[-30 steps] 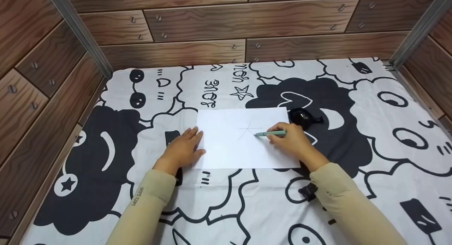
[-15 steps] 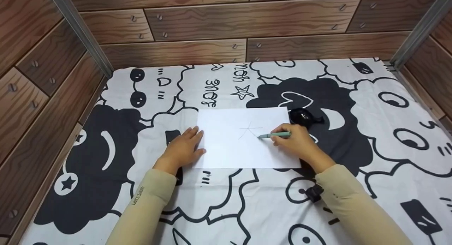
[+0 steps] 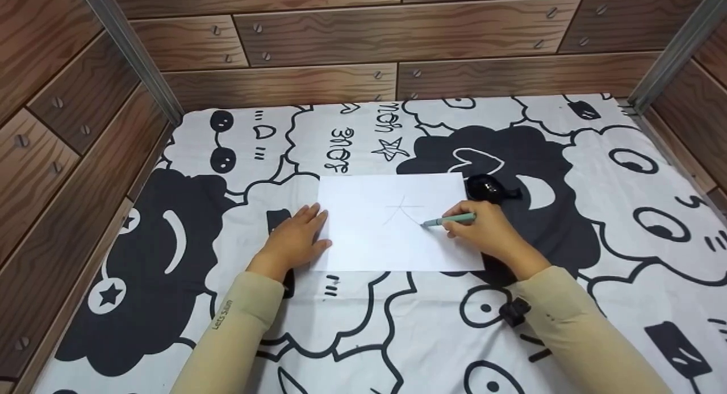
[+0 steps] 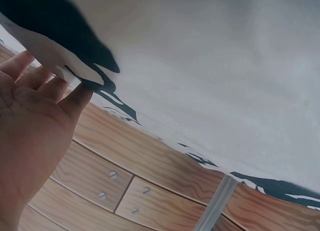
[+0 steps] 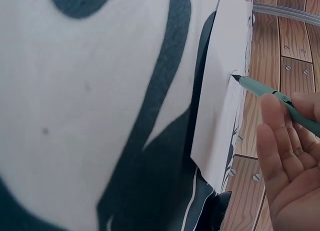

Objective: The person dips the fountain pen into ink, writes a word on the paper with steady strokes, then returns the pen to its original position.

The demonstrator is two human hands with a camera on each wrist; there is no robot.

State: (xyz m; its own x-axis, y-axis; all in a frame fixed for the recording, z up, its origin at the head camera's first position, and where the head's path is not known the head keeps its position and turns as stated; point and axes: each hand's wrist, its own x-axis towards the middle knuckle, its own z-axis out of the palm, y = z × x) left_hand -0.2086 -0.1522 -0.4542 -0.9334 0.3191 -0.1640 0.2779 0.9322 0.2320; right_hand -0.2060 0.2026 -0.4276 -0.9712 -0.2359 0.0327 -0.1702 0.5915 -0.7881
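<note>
A white sheet of paper lies flat on the patterned cloth in the head view. Thin pen strokes resembling the character 大 mark its upper right part. My right hand pinches a slim green pen, whose dark tip meets the paper at the lower end of the right-hand stroke. In the right wrist view the pen slants between thumb and fingers, its tip at the sheet. My left hand rests on the sheet's left edge with fingers extended; the left wrist view shows this hand from the palm side.
A glossy black rounded object with a narrow end sits against the sheet's upper right edge. The black-and-white cartoon cloth covers the surface. Wood-patterned walls with grey metal corner posts surround the back and sides.
My right hand has moved right and slightly toward me with the pen, lengthening the stroke that slants down to the right. My left hand has stayed in place.
</note>
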